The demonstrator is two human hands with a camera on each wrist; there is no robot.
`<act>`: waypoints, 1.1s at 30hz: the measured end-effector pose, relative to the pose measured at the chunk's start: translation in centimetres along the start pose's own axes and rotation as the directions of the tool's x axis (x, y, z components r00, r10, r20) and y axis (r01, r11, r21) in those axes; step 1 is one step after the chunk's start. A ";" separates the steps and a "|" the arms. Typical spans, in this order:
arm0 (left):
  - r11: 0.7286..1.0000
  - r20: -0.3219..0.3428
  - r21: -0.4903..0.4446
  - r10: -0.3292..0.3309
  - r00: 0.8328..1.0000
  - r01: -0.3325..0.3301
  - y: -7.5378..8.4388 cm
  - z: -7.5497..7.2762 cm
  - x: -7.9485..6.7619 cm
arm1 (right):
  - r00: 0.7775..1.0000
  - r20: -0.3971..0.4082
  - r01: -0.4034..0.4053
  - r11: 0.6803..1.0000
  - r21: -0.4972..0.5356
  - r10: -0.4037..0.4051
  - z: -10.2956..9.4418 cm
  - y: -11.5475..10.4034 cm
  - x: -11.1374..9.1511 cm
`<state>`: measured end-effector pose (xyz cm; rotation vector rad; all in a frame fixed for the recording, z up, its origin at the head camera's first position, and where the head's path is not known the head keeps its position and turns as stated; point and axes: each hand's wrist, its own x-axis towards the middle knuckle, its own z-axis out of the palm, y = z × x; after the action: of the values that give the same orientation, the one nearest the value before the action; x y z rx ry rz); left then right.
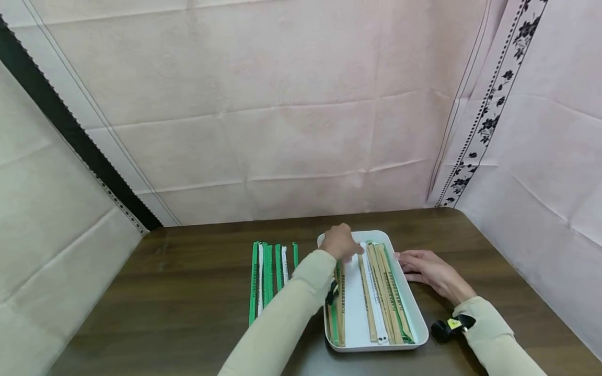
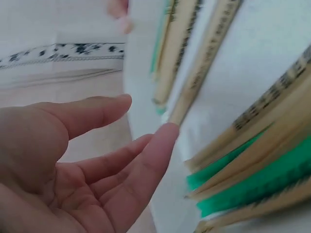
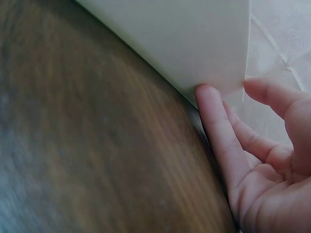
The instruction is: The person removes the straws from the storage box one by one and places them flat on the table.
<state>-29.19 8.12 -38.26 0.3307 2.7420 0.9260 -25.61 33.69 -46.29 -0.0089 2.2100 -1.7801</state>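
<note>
A white tray point(image 1: 357, 313) holds long, slim sticks in printed wrappers: brown-wrapped sticks point(image 1: 386, 297) with white and green ones at the right, more brown and green at the left. My left hand point(image 1: 339, 243) is over the tray's far end, thumb spread apart from the fingers. In the left wrist view one fingertip is right at the end of a brown-wrapped stick point(image 2: 206, 56). At the tray's right side, my right hand point(image 1: 430, 271) touches the outer wall with extended fingers, and its thumb point(image 3: 265, 90) is at the rim.
Left of the tray, a row of green-wrapped sticks point(image 1: 268, 271) and white-wrapped sticks point(image 1: 260, 277) lies on the brown wooden table point(image 1: 188, 313), partly behind my left sleeve. Pale cloth point(image 1: 282, 130) hangs behind the table and along both sides.
</note>
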 end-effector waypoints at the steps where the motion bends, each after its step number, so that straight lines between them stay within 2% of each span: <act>1: 1.000 -0.009 0.006 0.004 1.000 -0.004 -0.1 0.4 0.0 | 1.000 0.001 -0.001 1.000 -0.005 0.001 0.1 -0.1 0.1; 3: 0.999 -0.025 0.034 0.018 1.000 -0.017 -0.1 1.1 0.2 | 1.000 -0.005 -0.003 1.000 -0.007 0.003 0.2 -0.3 0.1; 9: 0.979 -0.080 0.201 0.059 0.995 -0.042 0.7 3.3 0.2 | 1.000 -0.004 0.009 1.000 -0.017 -0.009 -0.1 -0.5 -0.6; 12: 0.977 -0.102 0.212 0.048 0.994 -0.025 0.8 4.0 0.2 | 1.000 -0.001 0.010 1.000 -0.014 -0.010 -0.1 -0.3 -0.7; 16: 0.991 -0.089 0.132 0.022 0.996 -0.010 0.3 4.6 0.9 | 1.000 0.006 0.011 1.000 -0.013 -0.011 -0.1 -0.2 -0.6; 18: 0.994 -0.120 0.108 0.031 0.992 -0.018 -0.7 5.4 2.2 | 1.000 0.009 0.010 1.000 -0.013 -0.009 -0.1 -0.1 -0.5; 22: 1.000 -0.152 0.001 0.016 0.988 -0.016 -1.2 4.8 2.8 | 1.000 0.004 0.004 1.000 -0.020 -0.004 -0.1 -0.1 -0.4; 23: 0.999 -0.158 -0.038 0.006 0.987 -0.012 -1.2 4.4 2.7 | 1.000 -0.004 0.001 1.000 -0.018 -0.001 -0.1 -0.2 -0.4; 25: 0.992 -0.126 -0.121 -0.039 0.991 0.024 -0.6 2.9 1.4 | 1.000 -0.011 -0.001 1.000 -0.020 0.001 -0.1 -0.2 -0.4; 28: 0.980 -0.110 -0.192 -0.079 0.991 0.057 -0.7 2.0 0.4 | 1.000 -0.001 0.001 1.000 -0.020 -0.001 -0.1 -0.1 -0.3; 31: 0.953 -0.078 -0.297 -0.084 0.993 0.057 -1.3 1.2 -0.7 | 1.000 0.008 -0.004 1.000 -0.005 0.004 0.0 -0.1 0.0; 33: 0.907 -0.049 -0.419 -0.068 0.996 0.042 -1.9 0.3 -1.1 | 1.000 0.009 -0.003 1.000 -0.003 0.003 0.1 -0.1 0.1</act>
<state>-28.30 6.51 -39.55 0.1449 2.4963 1.4907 -25.69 33.56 -46.21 -0.0138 2.2049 -1.7721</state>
